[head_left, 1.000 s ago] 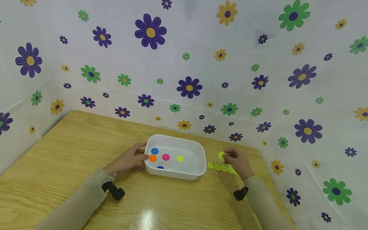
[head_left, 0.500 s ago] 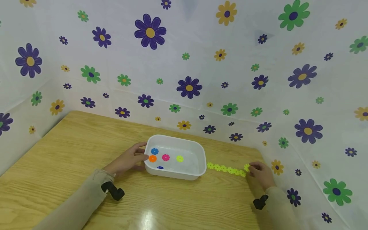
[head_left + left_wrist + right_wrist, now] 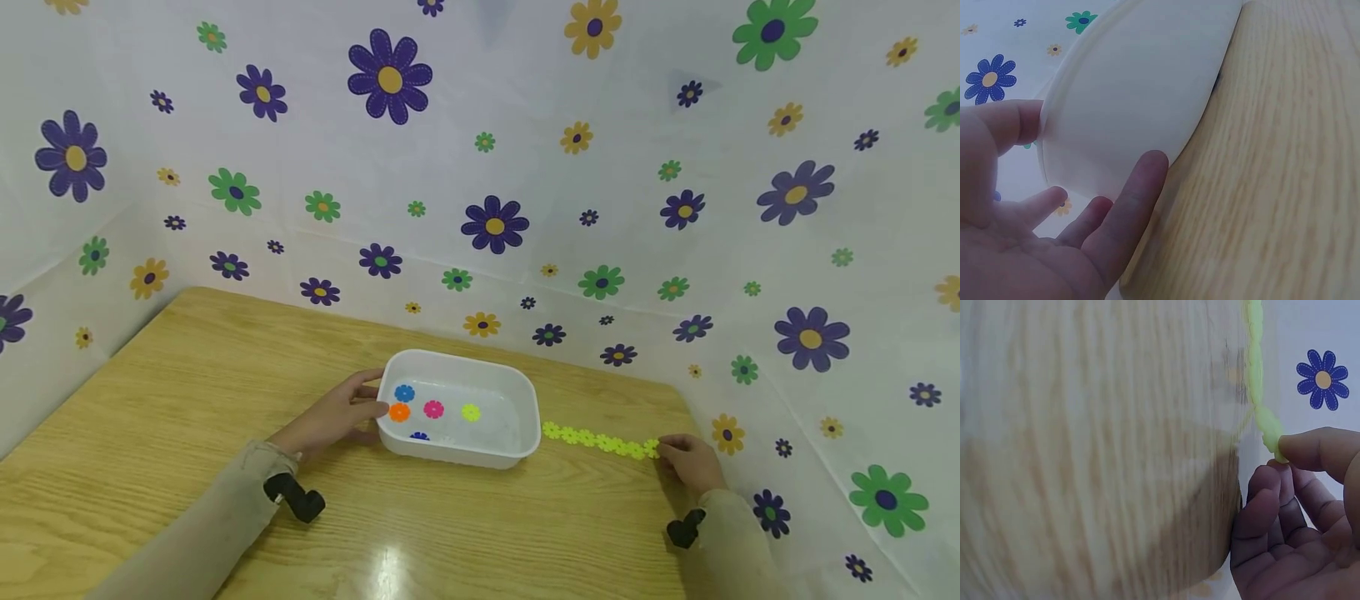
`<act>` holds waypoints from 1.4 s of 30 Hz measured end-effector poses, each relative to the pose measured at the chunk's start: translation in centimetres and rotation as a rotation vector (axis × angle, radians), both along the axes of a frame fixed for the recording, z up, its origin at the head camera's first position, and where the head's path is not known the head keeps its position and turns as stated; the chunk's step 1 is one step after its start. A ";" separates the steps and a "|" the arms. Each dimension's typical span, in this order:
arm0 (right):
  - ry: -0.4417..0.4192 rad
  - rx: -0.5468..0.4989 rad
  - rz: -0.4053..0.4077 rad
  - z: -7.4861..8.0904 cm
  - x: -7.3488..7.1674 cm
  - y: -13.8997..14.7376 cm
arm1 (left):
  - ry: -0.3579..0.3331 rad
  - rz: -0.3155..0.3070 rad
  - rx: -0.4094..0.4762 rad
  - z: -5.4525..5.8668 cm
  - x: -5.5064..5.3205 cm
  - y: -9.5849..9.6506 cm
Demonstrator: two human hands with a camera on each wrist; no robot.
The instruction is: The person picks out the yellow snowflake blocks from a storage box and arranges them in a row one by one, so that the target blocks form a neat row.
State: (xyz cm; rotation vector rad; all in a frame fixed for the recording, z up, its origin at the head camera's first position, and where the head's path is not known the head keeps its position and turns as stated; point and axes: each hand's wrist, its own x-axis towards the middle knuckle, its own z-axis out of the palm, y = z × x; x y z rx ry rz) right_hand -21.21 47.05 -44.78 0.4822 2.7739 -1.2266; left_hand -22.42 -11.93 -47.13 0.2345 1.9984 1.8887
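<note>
A white plastic basin [image 3: 465, 456] stands on the wooden table, with several flower-shaped discs inside: a blue disc [image 3: 405, 392], an orange disc [image 3: 400, 412], a pink disc [image 3: 433, 409] and a yellow disc [image 3: 471, 412] among them. My left hand [image 3: 345, 414] holds the basin's left end, thumb at the rim and fingers against the outer wall [image 3: 1129, 106]. To the right of the basin runs a row of yellow flower discs [image 3: 587, 438]. At its right end my right hand [image 3: 692, 464] pinches a yellow flower disc [image 3: 1269, 432] between thumb and fingers, right against the row's last piece.
Behind the table [image 3: 450, 525] and along its sides hangs a white cloth [image 3: 322, 142] printed with flowers. The table's right edge lies close beside my right hand. A black camera mount [image 3: 296, 498] sits on my left wrist.
My right hand has carried the yellow flower disc rightward, then down to the right end of the row. The left hand and basin have stayed in place.
</note>
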 end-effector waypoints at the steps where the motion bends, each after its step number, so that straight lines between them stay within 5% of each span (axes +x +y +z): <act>1: -0.003 0.003 0.004 0.0 0.0 0.0 | 0.000 -0.002 0.003 0.0 0.0 0.0; 25: -0.040 0.087 0.026 0.6 0.2 0.0 | -0.035 0.004 0.011 -0.1 -0.3 0.0; 35: 0.095 0.176 0.056 1.3 -0.3 -2.6 | 0.014 0.000 -0.012 0.1 0.0 -0.3; 42: 0.190 0.117 0.128 2.4 -0.9 -7.3 | 0.002 0.001 -0.012 0.4 0.1 0.0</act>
